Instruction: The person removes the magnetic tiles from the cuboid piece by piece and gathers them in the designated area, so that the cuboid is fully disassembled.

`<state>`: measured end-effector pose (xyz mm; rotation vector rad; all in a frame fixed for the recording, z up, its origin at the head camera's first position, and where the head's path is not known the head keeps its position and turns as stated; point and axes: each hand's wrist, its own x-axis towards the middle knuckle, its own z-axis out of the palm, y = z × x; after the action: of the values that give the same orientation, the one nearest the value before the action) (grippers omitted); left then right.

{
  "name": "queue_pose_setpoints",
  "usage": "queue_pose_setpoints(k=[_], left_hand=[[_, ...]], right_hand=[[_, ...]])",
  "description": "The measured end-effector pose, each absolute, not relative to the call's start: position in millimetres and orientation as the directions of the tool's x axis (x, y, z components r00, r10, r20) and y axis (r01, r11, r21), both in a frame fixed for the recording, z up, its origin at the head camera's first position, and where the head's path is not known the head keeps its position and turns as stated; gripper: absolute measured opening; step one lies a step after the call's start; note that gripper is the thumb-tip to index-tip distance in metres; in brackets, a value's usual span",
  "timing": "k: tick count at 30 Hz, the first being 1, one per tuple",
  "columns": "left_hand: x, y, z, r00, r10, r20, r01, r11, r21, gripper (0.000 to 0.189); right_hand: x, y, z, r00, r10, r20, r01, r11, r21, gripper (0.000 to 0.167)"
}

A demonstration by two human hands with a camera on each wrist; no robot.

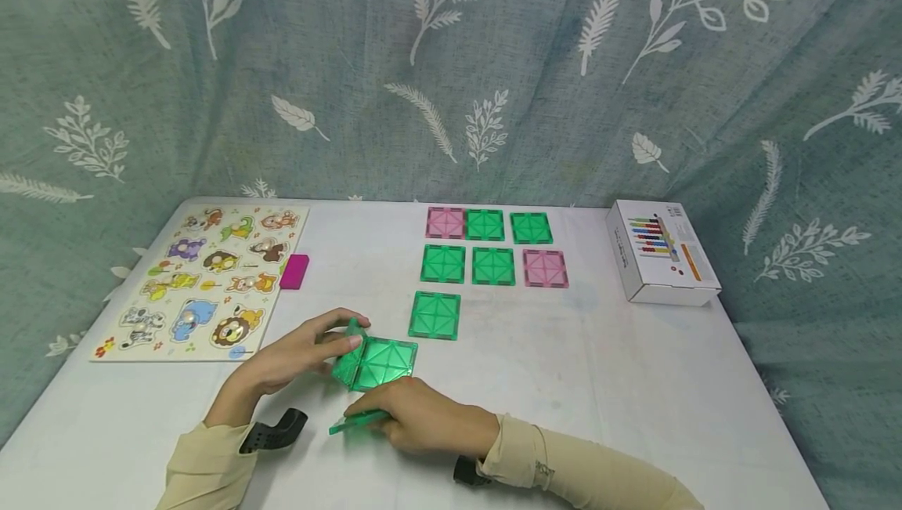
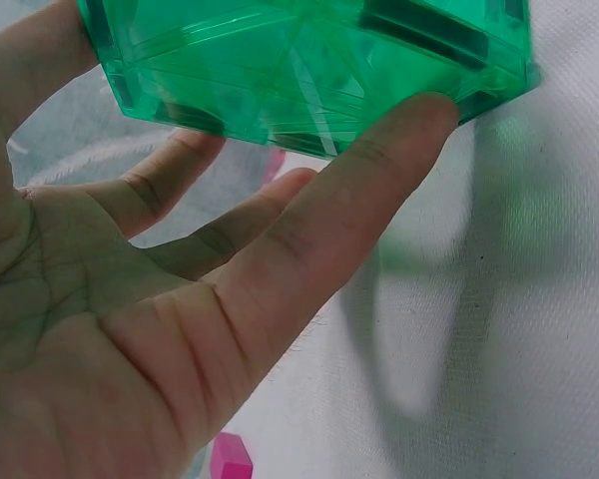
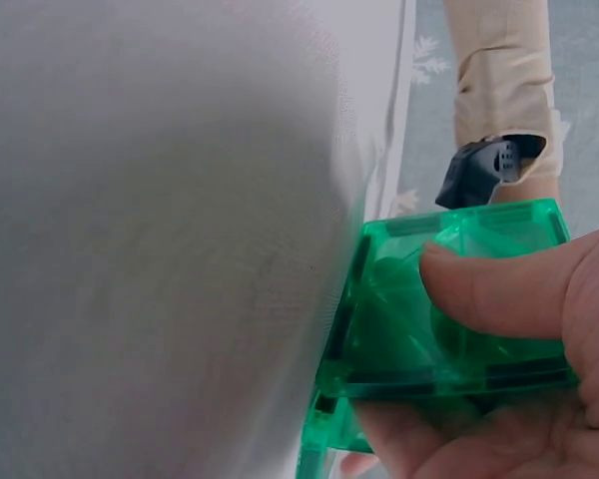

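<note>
My left hand (image 1: 299, 353) holds a green translucent square magnetic tile (image 1: 345, 367) on edge, tilted at the left side of another green tile (image 1: 386, 361). That second tile lies nearly flat between my hands. In the left wrist view the thumb (image 2: 379, 160) presses along the held tile's lower edge. My right hand (image 1: 430, 416) pinches a third green tile (image 1: 358, 421), seen nearly edge-on, on the near side of the flat one. The right wrist view shows the thumb (image 3: 489, 294) across this tile's face, with fingers behind it.
Beyond my hands lie several loose green tiles (image 1: 434, 315) and two pink tiles (image 1: 545, 269) in rough rows. An animal puzzle board (image 1: 204, 283) is at the left, with a magenta block (image 1: 294, 271) at its right edge. A white box (image 1: 662, 251) stands far right.
</note>
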<state>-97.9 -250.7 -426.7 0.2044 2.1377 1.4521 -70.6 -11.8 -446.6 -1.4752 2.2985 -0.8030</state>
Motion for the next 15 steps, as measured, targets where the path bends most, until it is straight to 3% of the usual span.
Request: queue_pose_setpoints(k=[15], left_hand=[[-98, -252, -428, -0.844, 0.401, -0.357, -0.175, 0.424, 0.889, 0.046]], right_hand=[[-75, 8, -438, -0.452, -0.892, 0.019, -0.717, 0.35, -0.603, 0.034]])
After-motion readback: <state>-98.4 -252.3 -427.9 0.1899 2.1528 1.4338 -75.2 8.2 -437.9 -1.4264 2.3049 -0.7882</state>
